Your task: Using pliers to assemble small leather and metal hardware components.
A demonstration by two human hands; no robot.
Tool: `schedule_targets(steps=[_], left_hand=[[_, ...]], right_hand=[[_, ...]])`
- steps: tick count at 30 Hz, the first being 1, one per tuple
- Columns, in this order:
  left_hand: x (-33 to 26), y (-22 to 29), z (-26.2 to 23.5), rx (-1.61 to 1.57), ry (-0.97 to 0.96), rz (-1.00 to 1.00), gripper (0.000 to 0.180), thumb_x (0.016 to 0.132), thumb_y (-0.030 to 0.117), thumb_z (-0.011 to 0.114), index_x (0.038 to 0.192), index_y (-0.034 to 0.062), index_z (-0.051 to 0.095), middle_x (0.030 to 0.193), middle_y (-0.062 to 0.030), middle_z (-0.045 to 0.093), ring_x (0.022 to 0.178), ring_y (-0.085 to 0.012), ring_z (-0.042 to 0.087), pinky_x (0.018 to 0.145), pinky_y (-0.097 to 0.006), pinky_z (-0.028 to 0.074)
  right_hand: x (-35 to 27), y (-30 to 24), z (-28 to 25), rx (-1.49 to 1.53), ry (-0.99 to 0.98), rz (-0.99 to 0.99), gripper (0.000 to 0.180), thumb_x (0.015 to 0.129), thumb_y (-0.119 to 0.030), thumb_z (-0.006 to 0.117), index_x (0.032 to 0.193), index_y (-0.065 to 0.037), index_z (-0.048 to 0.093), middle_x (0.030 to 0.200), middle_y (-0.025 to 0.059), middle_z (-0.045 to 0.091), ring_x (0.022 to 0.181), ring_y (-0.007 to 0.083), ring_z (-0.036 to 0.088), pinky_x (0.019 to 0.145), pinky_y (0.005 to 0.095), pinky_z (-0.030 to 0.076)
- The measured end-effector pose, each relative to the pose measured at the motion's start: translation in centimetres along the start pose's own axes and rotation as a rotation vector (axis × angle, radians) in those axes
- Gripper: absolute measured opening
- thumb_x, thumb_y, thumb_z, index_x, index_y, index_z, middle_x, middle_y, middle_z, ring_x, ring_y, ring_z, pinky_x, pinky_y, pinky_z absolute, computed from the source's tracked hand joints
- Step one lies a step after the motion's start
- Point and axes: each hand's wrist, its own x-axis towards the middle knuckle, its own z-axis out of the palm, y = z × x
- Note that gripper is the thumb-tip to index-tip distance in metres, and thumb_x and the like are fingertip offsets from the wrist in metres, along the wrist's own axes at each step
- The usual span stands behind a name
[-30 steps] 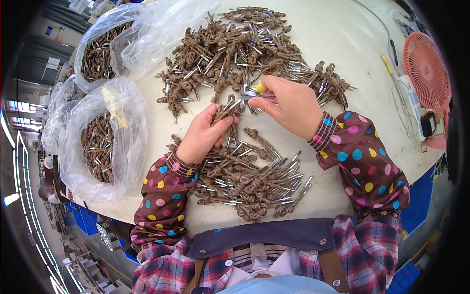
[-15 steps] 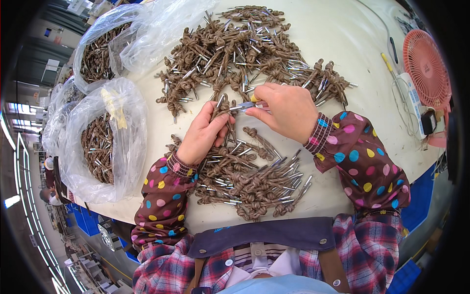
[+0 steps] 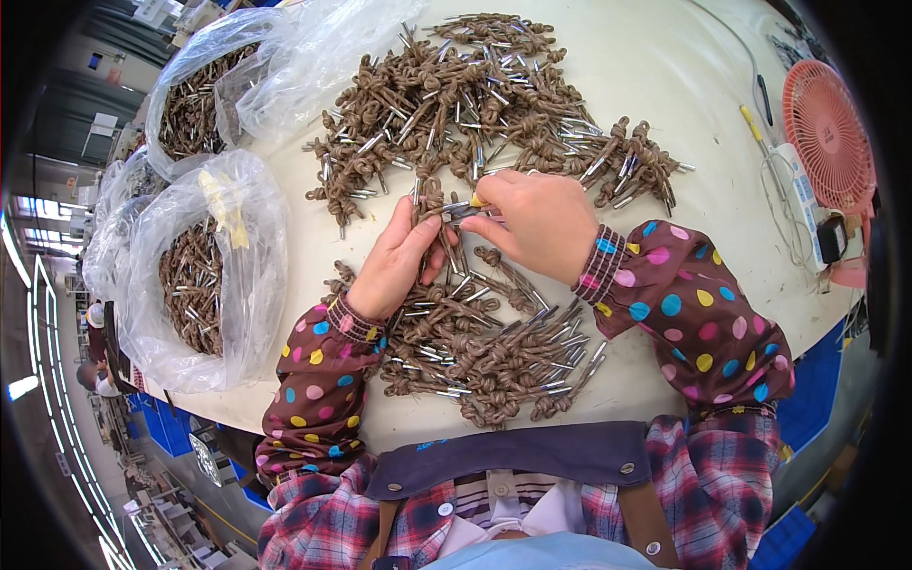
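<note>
My left hand [image 3: 389, 266] pinches a knotted brown cord [image 3: 430, 199] with metal tips, fingers closed around it. My right hand [image 3: 537, 220] is closed on small metal thread snips [image 3: 456, 213]. The blades meet the cord just beside my left thumb, and part of the tool is hidden in my fingers. Beyond my hands lies a large heap of knotted brown cords [image 3: 456, 95] with silvery ends. A smaller pile of similar cords [image 3: 484, 361] is on the near side, between my forearms and partly under my left hand.
Clear plastic bags [image 3: 252, 285] filled with more cords stand along the left. A pink fan [image 3: 826, 133], a white power strip [image 3: 800, 195] and a yellow-handled tool [image 3: 752, 122] are at the right of the cream table [image 3: 655, 76]. Blue bins [image 3: 822, 380] sit below its edge.
My right hand has shifted slightly left and down, bringing the snips closer against the cord. My left hand keeps its hold on the cord, which now stands more upright.
</note>
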Motion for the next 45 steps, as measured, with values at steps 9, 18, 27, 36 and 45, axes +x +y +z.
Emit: schedule_targets(steps=[9,18,27,36,45], left_hand=[[0.1,0.0,0.0,0.030,-0.002,0.010,0.016,0.101,0.016,0.040,0.114,0.0069,0.045,0.091,-0.0034,0.056,0.066,-0.0072,0.047,0.051,-0.021,0.037],[0.3,0.0,0.1,0.015,-0.007,0.011,0.018,0.102,0.016,0.042,0.117,0.0060,0.042,0.091,-0.0031,0.056,0.063,-0.0056,0.048,0.049,-0.019,0.039],[0.3,0.4,1.2,0.925,0.065,0.264,0.029,0.089,0.020,0.059,0.110,0.0026,0.050,0.076,-0.0171,0.063,0.062,-0.0335,0.061,0.060,-0.040,0.049],[0.9,5.0,0.6,0.971,-0.393,0.380,0.034,0.087,0.014,0.066,0.120,0.0087,0.059,0.111,-0.0104,0.058,0.102,-0.0244,0.058,0.086,-0.033,0.047],[3.2,0.9,-0.4,1.284,0.107,0.626,0.016,0.082,0.005,0.062,0.098,0.0054,0.060,0.099,-0.0097,0.058,0.096,-0.0300,0.058,0.079,-0.037,0.049]], right_hand=[[0.1,0.0,0.5,-0.094,0.065,-0.047,0.025,0.086,-0.032,0.066,0.085,-0.008,0.059,0.078,0.0075,0.061,0.071,0.0283,0.064,0.059,0.0392,0.049],[0.2,0.1,0.3,-0.073,0.011,-0.002,0.025,0.086,-0.033,0.064,0.085,-0.008,0.060,0.079,0.0086,0.064,0.075,0.0297,0.066,0.063,0.0411,0.052],[-1.7,2.8,-4.3,-0.110,0.067,0.169,0.027,0.083,-0.033,0.071,0.086,-0.007,0.063,0.079,0.0067,0.066,0.071,0.0240,0.066,0.060,0.0328,0.050],[-2.6,3.7,-4.8,-0.053,0.050,0.128,0.029,0.083,-0.032,0.072,0.087,-0.006,0.062,0.078,0.0064,0.064,0.071,0.0235,0.066,0.060,0.0324,0.050],[0.0,2.9,-2.9,-0.208,0.212,-0.140,0.026,0.080,-0.032,0.072,0.087,-0.010,0.060,0.079,0.0027,0.059,0.071,0.0226,0.061,0.059,0.0342,0.048]])
